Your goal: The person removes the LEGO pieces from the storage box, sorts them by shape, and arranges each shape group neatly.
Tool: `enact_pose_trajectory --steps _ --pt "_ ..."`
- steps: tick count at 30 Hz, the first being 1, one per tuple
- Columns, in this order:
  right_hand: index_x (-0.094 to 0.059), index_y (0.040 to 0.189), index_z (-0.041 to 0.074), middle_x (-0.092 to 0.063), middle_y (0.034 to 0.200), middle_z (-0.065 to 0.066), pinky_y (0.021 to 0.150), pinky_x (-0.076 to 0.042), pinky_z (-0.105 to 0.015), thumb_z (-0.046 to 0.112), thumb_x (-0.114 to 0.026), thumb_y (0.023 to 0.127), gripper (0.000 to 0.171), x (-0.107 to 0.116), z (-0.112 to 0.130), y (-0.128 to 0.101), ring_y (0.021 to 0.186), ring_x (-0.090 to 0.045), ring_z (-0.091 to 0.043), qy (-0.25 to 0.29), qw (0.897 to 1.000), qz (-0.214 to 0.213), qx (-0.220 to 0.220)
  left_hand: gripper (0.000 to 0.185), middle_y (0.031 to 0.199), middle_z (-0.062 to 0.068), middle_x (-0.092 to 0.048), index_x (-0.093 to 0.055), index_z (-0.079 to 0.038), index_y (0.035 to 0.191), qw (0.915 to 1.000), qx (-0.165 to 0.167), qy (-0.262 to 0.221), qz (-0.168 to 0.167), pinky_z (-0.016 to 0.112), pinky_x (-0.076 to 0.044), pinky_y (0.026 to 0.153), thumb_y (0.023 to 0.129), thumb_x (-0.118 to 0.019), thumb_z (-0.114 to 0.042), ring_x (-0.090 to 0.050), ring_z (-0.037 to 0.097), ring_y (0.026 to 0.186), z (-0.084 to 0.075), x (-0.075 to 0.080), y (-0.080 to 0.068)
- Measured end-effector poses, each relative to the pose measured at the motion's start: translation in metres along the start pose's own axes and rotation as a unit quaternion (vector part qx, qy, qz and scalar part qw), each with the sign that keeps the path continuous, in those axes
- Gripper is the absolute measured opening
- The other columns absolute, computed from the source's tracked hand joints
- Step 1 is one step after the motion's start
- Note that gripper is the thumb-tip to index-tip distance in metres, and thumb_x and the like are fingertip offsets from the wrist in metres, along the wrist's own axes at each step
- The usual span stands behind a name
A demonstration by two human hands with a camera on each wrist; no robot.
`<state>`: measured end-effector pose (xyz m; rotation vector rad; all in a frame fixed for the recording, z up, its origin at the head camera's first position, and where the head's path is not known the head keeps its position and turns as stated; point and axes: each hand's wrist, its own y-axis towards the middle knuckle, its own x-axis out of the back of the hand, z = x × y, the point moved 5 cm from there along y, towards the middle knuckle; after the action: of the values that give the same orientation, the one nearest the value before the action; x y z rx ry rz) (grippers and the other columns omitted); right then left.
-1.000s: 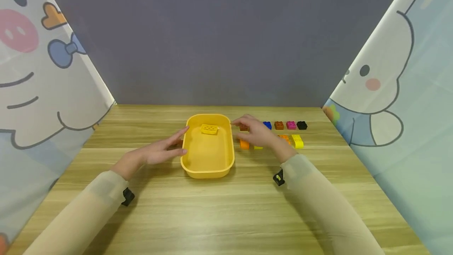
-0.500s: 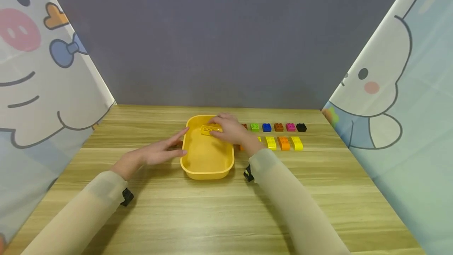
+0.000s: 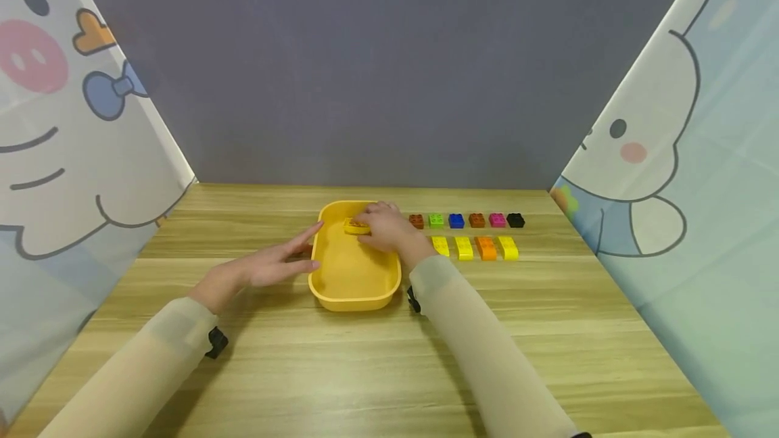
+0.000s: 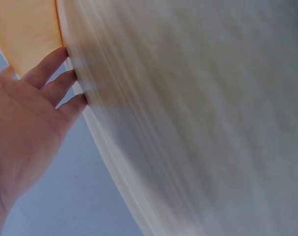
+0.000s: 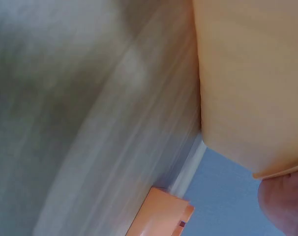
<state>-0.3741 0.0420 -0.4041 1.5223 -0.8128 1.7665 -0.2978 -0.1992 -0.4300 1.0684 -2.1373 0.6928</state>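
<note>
In the head view a yellow tray [image 3: 355, 272] rests on the wooden table, with a yellow building brick [image 3: 351, 226] toward its far end. My right hand [image 3: 389, 230] reaches over the tray's right rim, finger and thumb pinching round the brick's right end. That end is covered by the hand, and a darker orange-brown patch shows on top by the fingertips. My left hand [image 3: 270, 265] lies along the tray's left side, its spread fingers touching the wall. In the left wrist view the fingers of the left hand [image 4: 28, 123] are extended beside the tray [image 4: 28, 34].
Right of the tray, a back row holds brown, lime green [image 3: 435, 220], blue [image 3: 456, 220], pink [image 3: 497, 220] and black [image 3: 516, 220] bricks. A front row has yellow [image 3: 508, 247] and orange [image 3: 486, 247] bricks. The right wrist view shows an orange brick [image 5: 159, 211] beside the tray.
My right hand has moved left from the brick rows into the tray, onto the yellow brick, uncovering bricks on the right. The left hand keeps its place at the tray.
</note>
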Motion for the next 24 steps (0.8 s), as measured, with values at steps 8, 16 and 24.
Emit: enact_pose_trajectory --steps 8,16,24 --pt "-0.067 0.146 0.032 -0.062 0.155 -0.002 0.138 -0.02 -0.057 0.037 -0.072 0.108 0.038 0.0 0.003 0.001 0.157 -0.047 -0.031 -0.007 1.0 -0.003 0.012 0.088 0.171 0.029 -0.043 0.002 -0.04 0.177 1.0 0.001 -0.003 -0.004 0.074 -0.031 0.128 0.112 -0.054 -0.059 -0.043 0.05 0.158 -0.001 0.001 0.0" --pt "-0.068 0.127 0.031 -0.069 0.136 0.002 0.125 -0.036 -0.052 0.031 -0.076 0.106 0.022 0.006 0.008 -0.002 0.137 -0.06 -0.024 -0.023 0.999 -0.014 0.04 0.087 0.171 0.03 -0.042 0.001 -0.04 0.177 1.0 0.003 0.001 -0.006 0.076 -0.031 0.127 0.112 -0.053 -0.061 -0.042 0.052 0.158 -0.002 0.002 -0.001" --pt "-0.063 0.147 0.026 -0.069 0.144 0.001 0.13 -0.034 -0.054 0.03 -0.074 0.108 0.04 0.015 0.012 -0.012 0.14 -0.059 -0.025 0.058 0.995 -0.037 0.077 0.088 0.171 0.029 -0.042 0.001 -0.04 0.177 1.0 0.003 0.0 -0.003 0.076 -0.031 0.126 0.112 -0.054 -0.06 -0.043 0.052 0.158 -0.001 0.002 0.0"
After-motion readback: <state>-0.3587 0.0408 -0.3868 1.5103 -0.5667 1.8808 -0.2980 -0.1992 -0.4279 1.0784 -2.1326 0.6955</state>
